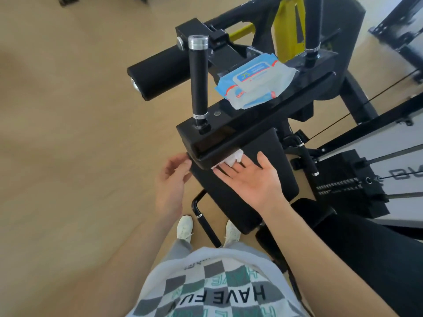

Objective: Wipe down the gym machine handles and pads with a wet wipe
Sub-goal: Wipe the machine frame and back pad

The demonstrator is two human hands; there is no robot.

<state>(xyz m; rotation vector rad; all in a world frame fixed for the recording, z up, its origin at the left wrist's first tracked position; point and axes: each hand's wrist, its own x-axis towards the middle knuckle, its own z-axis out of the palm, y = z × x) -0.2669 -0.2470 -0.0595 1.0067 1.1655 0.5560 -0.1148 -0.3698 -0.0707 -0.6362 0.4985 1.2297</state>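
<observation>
A black gym machine stands in front of me, with an upright black handle [199,82] on a flat arm plate [231,131]. Under that plate is a black pad [263,145]. My right hand [254,181] lies palm up with straight fingers that press a crumpled white wet wipe [233,157] against the underside of the plate's edge, by the pad. My left hand [174,177] rests with relaxed fingers on the plate's left corner. A blue pack of wet wipes [254,81] lies on top of the plate, behind the handle.
A black foam roller [158,72] sticks out to the left of the machine. A second upright handle [312,33] and a yellow frame part [289,26] are behind the pack. A weight stack [348,186] and cables lie at the right. A low black bar [206,223] is between my feet.
</observation>
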